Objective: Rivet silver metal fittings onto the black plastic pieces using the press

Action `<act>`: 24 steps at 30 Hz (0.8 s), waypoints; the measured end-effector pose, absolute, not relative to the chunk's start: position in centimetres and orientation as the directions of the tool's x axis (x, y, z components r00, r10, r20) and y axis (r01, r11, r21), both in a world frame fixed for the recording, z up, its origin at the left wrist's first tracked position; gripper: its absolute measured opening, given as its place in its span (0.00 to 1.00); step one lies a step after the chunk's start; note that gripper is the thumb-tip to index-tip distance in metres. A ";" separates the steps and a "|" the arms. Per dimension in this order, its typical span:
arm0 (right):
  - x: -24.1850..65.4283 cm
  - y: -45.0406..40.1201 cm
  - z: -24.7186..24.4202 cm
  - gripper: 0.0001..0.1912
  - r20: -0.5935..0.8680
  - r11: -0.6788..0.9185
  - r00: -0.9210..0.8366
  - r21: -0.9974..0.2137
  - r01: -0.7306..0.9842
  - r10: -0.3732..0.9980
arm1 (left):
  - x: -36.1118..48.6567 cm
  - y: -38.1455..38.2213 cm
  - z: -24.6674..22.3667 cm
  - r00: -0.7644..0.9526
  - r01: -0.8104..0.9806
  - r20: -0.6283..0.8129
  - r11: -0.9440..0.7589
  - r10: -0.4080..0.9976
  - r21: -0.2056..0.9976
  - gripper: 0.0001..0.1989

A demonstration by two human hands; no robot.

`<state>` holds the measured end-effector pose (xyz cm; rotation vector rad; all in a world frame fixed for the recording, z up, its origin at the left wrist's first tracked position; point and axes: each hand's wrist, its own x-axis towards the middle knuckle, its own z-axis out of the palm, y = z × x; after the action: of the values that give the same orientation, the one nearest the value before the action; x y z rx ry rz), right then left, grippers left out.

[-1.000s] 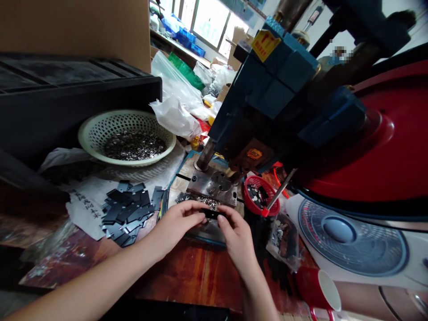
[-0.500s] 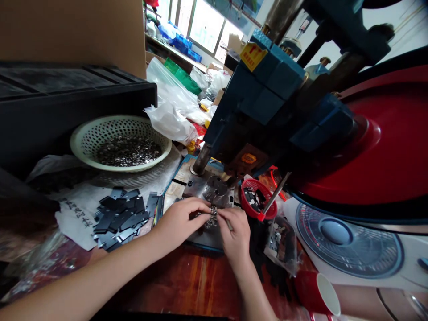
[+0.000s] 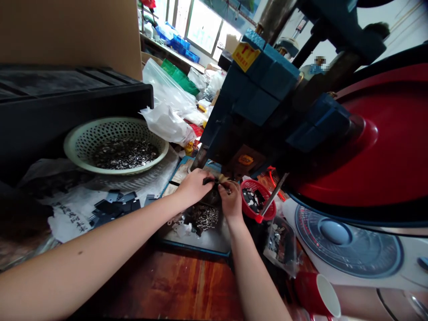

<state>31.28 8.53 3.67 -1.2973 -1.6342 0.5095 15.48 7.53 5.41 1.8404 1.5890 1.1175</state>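
Observation:
At the die of a blue hand press, both hands meet close together. My left hand is closed, pinching a small dark flat plate over the die. My right hand is closed too, its fingertips pressed together at the die's right side; whatever they hold is too small to make out. Nearer me on the press base lies a heap of tiny shiny metal parts, with pale flat pieces to its left. The die's surface is mostly hidden by my fingers.
Left stands a pale green basket of small metal parts, with dark flat plates before it. Right are a red basket, a clear plastic box, a red mug, a fan and the press's big red wheel.
Both hands have moved forward from the heap of small metal parts to the die. The heap is now uncovered, and a dark plate shows in my left fingers. The view has shifted slightly.

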 end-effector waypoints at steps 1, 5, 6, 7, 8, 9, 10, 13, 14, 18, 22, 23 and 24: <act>31.3 8.6 3.5 0.10 0.403 0.343 0.015 -0.796 0.498 0.915 | 15.5 7.8 5.3 0.014 0.578 0.265 -0.224 0.964 0.785 0.13; 31.2 8.9 3.1 0.13 0.340 0.301 0.000 -0.832 0.466 0.940 | 15.6 8.4 5.2 0.072 0.541 0.228 -0.230 0.971 0.809 0.15; 31.2 8.9 3.0 0.13 0.335 0.296 0.000 -0.834 0.466 0.942 | 15.7 8.5 5.2 0.087 0.532 0.224 -0.236 0.971 0.813 0.16; 31.2 8.9 3.0 0.13 0.331 0.293 0.000 -0.834 0.467 0.943 | 15.7 8.5 5.3 0.101 0.524 0.224 -0.243 0.969 0.816 0.16; 31.2 9.0 3.0 0.13 0.331 0.293 -0.001 -0.835 0.466 0.944 | 15.6 8.5 5.4 0.113 0.517 0.227 -0.252 0.967 0.818 0.16; 31.2 9.0 3.1 0.13 0.332 0.294 -0.001 -0.834 0.466 0.943 | 15.6 8.5 5.4 0.123 0.510 0.232 -0.262 0.965 0.819 0.16; 31.2 9.0 3.1 0.12 0.333 0.296 -0.002 -0.834 0.466 0.943 | 15.6 8.5 5.4 0.133 0.504 0.238 -0.273 0.962 0.819 0.16; 31.2 9.0 3.3 0.12 0.334 0.300 -0.008 -0.834 0.463 0.942 | 15.5 8.4 5.4 0.160 0.486 0.256 -0.302 0.953 0.820 0.16; 31.2 9.1 3.4 0.12 0.331 0.298 -0.010 -0.835 0.462 0.944 | 15.6 8.5 5.3 0.166 0.481 0.261 -0.309 0.951 0.820 0.16; 31.0 9.2 3.6 0.14 0.316 0.282 -0.003 -0.843 0.457 0.949 | 15.7 8.5 5.5 0.154 0.482 0.276 -0.316 0.949 0.817 0.16; 32.3 6.8 3.9 0.16 0.341 0.276 0.063 -0.845 0.457 0.938 | 14.2 6.8 6.4 0.054 0.520 0.306 -0.288 0.951 0.804 0.16; 33.0 5.7 3.8 0.14 0.358 0.287 0.067 -0.834 0.471 0.931 | 13.5 6.0 6.6 0.033 0.536 0.315 -0.283 0.949 0.796 0.16; 33.8 4.3 3.6 0.12 0.381 0.308 0.048 -0.809 0.501 0.923 | 12.7 5.0 6.6 0.020 0.570 0.333 -0.285 0.943 0.771 0.15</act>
<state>33.78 4.33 3.65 -1.3317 -1.5963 0.5412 12.69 4.96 6.60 1.8804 1.5392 1.1745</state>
